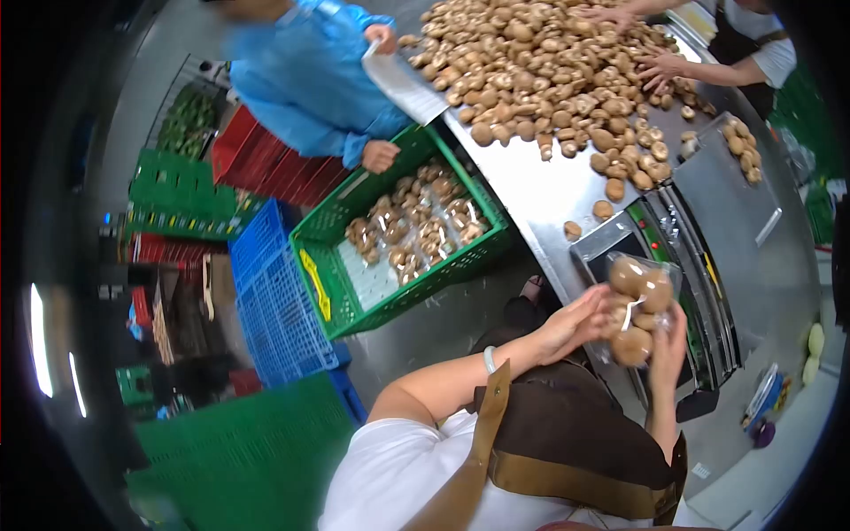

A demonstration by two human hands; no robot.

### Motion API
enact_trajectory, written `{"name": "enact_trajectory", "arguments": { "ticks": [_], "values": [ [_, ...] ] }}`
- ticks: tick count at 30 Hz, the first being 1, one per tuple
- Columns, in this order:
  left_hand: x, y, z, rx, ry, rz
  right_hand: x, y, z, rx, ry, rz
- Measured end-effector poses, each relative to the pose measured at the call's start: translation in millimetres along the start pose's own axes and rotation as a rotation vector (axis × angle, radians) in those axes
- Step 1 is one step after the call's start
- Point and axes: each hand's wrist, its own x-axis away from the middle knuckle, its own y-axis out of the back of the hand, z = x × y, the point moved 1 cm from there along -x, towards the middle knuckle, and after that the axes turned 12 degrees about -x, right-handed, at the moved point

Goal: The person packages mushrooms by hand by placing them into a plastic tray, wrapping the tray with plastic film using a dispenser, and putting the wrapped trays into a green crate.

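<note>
A clear plastic bag of brown mushrooms is held up in front of the apron, over the machine at the table's edge. My left hand touches the bag's left side with its fingertips. At the bag's right side, my right hand is wrapped round it, thumb and fingers against the plastic. Beneath the bag is the wrapping or weighing machine, with a dark plate and green-edged panel. Loose mushrooms lie heaped on the metal table beyond.
A green crate holds several bagged mushroom packs. Beside it stands a person in blue holding a white sheet. Another person's hands reach into the heap. Blue and red crates stand at the left.
</note>
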Motion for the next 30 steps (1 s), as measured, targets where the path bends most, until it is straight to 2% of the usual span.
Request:
{"name": "enact_trajectory", "arguments": {
  "ticks": [1,2,3,4,5,6,7,8,9,11,13,14,16,19,20,21,24,27,30],
  "values": [
    [9.1,9.4,5.6,-0.212,-0.102,-0.247,-3.8,-29.4,4.1,0.111,-0.044,0.127],
    [15.3,18.4,-19.0,-0.429,-0.162,-0.227,-0.5,-60.4,1.5,0.009,-0.011,0.298],
    [26.4,34.4,-30.7,-0.338,-0.288,-0.335,-1.6,-81.0,11.1,0.187,0.052,0.467],
    [41.5,61.7,-45.2,-0.222,-0.249,-0.281,-6.6,-101.9,5.6,0.162,0.13,0.595],
    [61.6,84.6,-57.9,-0.158,-0.296,-0.363,-11.7,-118.7,23.1,0.158,0.055,0.746],
    [83.8,105.3,-79.4,-0.081,-0.337,-0.406,-12.3,-132.7,37.1,0.16,0.107,0.74],
    [110.6,137.6,-101.5,-0.079,-0.384,-0.311,-13.3,-146.1,45.2,0.161,0.156,0.733],
    [136.1,189.8,-111.0,-0.12,-0.456,-0.382,-16.7,-152.9,45.1,0.189,0.127,0.706],
    [166.9,237.8,-124.4,-0.171,-0.461,-0.725,-20.2,-155.1,41.3,0.219,0.093,0.679],
    [216.9,291.4,-161.3,-0.388,-0.556,-1.03,-25.4,-160.0,11.9,0.177,-0.028,0.544],
    [259.3,387.7,-159.1,-0.492,-0.431,-1.228,-25.3,-161.1,-21.2,0.129,-0.234,0.51],
    [269.3,415.4,-155.9,-0.541,-0.326,-1.277,-25.1,-172.0,-24.7,0.119,-0.301,0.548],
    [286.8,464.6,-137.0,-0.64,-0.092,-1.351,-20.5,-191.2,-28.4,0.101,-0.449,0.605],
    [292.9,516.5,-97.3,-0.612,0.066,-1.35,-27.2,-237.6,-6.9,0.462,-0.272,0.768],
    [289.8,522.2,-93.1,-0.595,0.124,-1.372,-31.2,-252.0,-3.0,0.484,-0.215,0.788],
    [286.5,524.5,-88.5,-0.591,0.156,-1.4,-34.4,-263.3,-1.9,0.491,-0.205,0.782],
    [278.0,561.0,-62.0,-0.451,0.166,-1.312,-41.0,-292.5,2.5,0.521,-0.211,0.757],
    [264.8,564.2,-47.7,-0.404,0.124,-1.173,-43.0,-310.0,-1.3,0.594,-0.195,0.788],
    [274.0,648.9,12.9,-0.825,0.313,-1.233,-41.9,-322.4,-7.1,0.682,-0.198,0.846]
  ]
}}
